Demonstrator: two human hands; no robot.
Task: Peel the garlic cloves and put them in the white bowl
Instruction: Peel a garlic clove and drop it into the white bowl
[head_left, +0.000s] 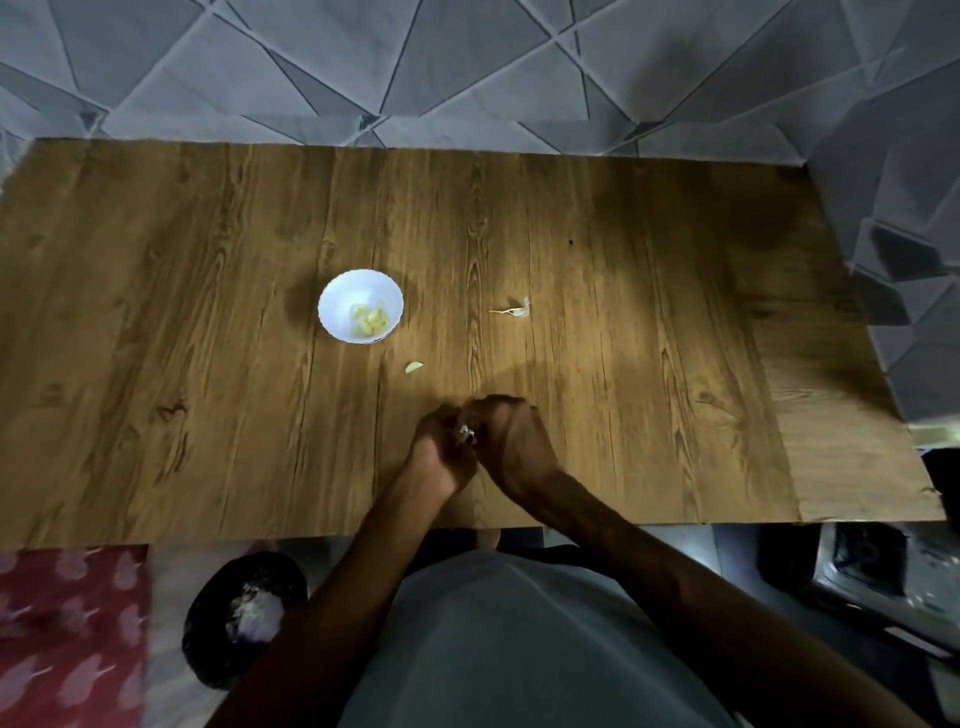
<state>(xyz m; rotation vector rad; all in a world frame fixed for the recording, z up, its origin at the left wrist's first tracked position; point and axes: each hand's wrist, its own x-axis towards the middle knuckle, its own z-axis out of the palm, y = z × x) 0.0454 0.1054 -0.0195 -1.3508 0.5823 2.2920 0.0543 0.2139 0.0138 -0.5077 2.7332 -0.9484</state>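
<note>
Near the table (208, 395) edge, left hand (441, 460) and right hand (514, 447) fingers pinch a pale, papery garlic clove (466, 432).

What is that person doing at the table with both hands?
A person is peeling garlic. The left hand and right hand are close together near the front edge of the wooden table, both pinching a garlic clove with papery skin on it. The white bowl already holds several peeled cloves. One loose clove lies on the table between the bowl and the hands, and a scrap of skin lies farther right.
</note>
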